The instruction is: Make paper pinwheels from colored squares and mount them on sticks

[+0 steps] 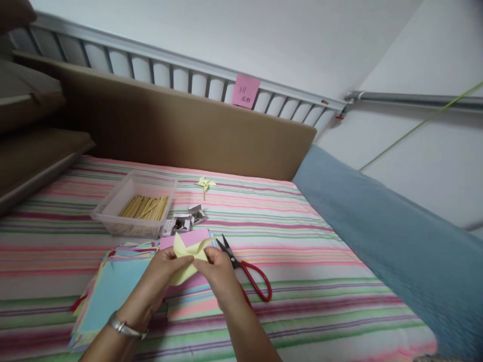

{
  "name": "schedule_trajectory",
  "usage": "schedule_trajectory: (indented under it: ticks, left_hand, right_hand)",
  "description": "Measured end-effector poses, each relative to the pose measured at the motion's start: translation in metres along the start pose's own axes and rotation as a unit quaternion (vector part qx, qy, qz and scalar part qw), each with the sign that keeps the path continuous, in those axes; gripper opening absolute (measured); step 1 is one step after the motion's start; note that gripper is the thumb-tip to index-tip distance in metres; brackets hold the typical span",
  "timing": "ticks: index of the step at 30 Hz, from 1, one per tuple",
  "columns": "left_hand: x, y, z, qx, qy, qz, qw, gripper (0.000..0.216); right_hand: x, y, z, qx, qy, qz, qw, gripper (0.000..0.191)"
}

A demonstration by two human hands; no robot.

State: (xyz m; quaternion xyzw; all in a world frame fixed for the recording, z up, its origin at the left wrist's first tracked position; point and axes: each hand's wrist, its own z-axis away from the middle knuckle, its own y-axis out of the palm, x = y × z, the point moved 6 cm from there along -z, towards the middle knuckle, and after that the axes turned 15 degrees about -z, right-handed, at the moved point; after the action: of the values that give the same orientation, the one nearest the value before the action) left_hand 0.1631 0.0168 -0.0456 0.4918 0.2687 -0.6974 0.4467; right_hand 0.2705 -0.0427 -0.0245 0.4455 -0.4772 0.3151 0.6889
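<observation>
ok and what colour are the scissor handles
The scissor handles are red; they show best in the head view, the only one here.

From afar I count two hands [168,266] [219,270], one yellow paper [192,248], one pinwheel [205,183], one pair of scissors [235,262], one plastic box [132,230], two small boxes [181,224] [198,215], two paper stacks [123,279] [196,302]; the sticks [145,207] I cannot count.

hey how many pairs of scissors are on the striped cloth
1: the red-handled scissors, beside the right hand, one handle partly covered. Others could be hidden under the papers.
</observation>
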Motion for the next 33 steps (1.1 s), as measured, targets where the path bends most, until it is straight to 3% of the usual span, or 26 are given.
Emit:
schedule_trajectory:
  ticks: [3,6,10,14,18,23,28,33]
  left_hand:
    - [-0.013,-0.017,0.003,-0.013,0.010,0.011,1.000,0.022]
    - [-0.029,-0.047,0.006,-0.053,0.035,0.066,0.996,0.019]
    - [-0.043,-0.087,0.009,-0.108,0.072,0.181,0.975,0.014]
    - [-0.044,-0.112,0.008,-0.164,0.097,0.246,0.950,0.010]
    - [-0.043,-0.118,0.009,-0.186,0.091,0.266,0.942,0.010]
    - [-0.049,-0.118,0.015,-0.182,0.074,0.263,0.944,0.021]
    - [-0.051,-0.121,0.018,-0.171,0.078,0.262,0.946,0.021]
    - [-0.051,-0.121,0.016,-0.150,0.090,0.271,0.947,0.021]
  right_hand:
    - [0.002,0.002,0.000,0.033,-0.022,0.005,0.999,0.016]
    - [0.002,-0.009,-0.009,-0.003,-0.084,0.145,0.986,0.025]
    - [-0.002,-0.005,-0.033,-0.027,-0.135,0.332,0.933,0.024]
    - [0.001,0.028,-0.067,-0.003,-0.126,0.469,0.874,0.021]
    - [0.000,0.057,-0.103,-0.003,-0.065,0.601,0.796,0.017]
    - [-0.015,0.068,-0.130,-0.003,0.022,0.696,0.717,0.021]
    - [-0.023,0.072,-0.135,0.011,0.056,0.731,0.679,0.025]
    - [-0.023,0.075,-0.135,0.018,0.057,0.742,0.667,0.025]
